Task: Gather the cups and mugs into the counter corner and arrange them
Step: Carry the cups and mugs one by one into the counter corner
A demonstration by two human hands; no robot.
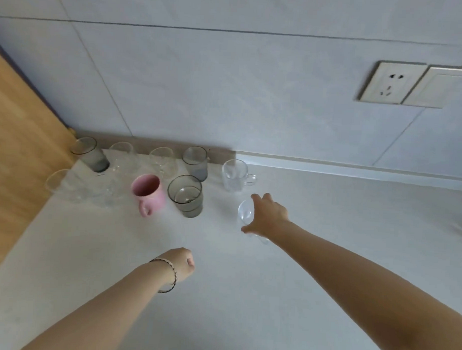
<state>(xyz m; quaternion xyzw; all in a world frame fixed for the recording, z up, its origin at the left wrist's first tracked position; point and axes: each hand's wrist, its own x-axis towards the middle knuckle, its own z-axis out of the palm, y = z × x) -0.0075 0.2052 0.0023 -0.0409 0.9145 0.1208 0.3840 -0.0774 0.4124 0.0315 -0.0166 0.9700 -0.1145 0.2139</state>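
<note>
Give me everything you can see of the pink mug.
The pink mug looks ceramic, with a darker inside that appears empty. It stands upright on the white counter, its loop handle turned towards the camera, between clear glasses and a grey tumbler. Nothing holds it.

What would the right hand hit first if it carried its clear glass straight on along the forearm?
Probably the grey tumbler beside the pink mug. The right hand with its clear glass aims left toward it across bare counter, though depth is unclear.
</note>
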